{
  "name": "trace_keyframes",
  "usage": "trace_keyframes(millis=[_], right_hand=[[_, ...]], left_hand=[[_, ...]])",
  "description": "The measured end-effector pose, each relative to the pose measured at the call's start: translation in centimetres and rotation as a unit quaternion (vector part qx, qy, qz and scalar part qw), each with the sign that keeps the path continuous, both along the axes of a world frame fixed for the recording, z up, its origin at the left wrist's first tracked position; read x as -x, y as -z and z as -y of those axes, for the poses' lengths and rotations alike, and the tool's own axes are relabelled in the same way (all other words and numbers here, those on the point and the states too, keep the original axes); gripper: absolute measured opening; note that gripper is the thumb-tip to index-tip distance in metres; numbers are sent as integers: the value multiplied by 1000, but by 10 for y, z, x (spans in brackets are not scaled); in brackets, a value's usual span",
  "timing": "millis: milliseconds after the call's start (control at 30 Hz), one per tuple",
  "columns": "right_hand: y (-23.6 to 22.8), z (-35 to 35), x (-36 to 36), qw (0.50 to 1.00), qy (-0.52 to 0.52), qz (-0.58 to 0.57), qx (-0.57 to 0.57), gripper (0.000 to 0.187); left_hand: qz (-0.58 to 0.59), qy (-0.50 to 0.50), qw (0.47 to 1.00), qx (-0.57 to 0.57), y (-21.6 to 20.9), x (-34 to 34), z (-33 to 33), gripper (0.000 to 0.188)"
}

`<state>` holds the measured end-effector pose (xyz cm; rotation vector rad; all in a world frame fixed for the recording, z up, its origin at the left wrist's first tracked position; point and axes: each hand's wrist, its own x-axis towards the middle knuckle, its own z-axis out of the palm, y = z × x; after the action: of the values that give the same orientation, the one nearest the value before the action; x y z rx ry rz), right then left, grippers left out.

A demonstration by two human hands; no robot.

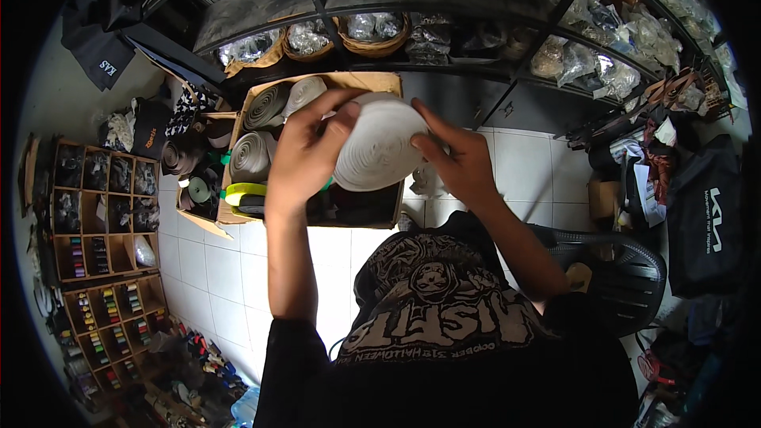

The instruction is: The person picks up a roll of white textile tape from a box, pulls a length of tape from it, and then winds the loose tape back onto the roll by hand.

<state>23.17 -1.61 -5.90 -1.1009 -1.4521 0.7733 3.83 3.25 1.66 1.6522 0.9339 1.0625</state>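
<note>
Black printed shirt (444, 325) lowest; frame centre, I log left hand (305, 150) and right hand (460, 162) both gripping white tape roll (379, 143), flat face toward camera, above cardboard box (361, 83).

- Both hands are taken up in front of the chest: the left hand (305, 147) and right hand (456, 158) press either side of a white webbing roll (379, 143), blocking the straight way down to the box behind.
- The cardboard box (361, 79) is packed with rolls at its left; its right half looks darker and less filled.
- White floor tiles (523, 166) right of the box lie open.
- A black plastic chair (618, 269) crowds the person's right side.
- Metal shelving (357, 0) hems the box in behind, and wooden cubby shelves (103, 214) line the left wall.
</note>
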Motion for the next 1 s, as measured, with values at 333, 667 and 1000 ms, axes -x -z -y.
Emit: trace_keyframes(millis=[333, 667, 1000], right_hand=[[-39, -8, -17, 983, -160, 84, 17, 48], [43, -35, -69, 930, -181, 205, 246, 36], [35, -48, -137, 970, 8, 224, 98, 43]], left_hand=[[-157, 103, 982, -12, -5, -6, -1, 24], [63, -203, 966, -150, -51, 54, -9, 32], [72, -268, 951, -138, -39, 82, -13, 35]])
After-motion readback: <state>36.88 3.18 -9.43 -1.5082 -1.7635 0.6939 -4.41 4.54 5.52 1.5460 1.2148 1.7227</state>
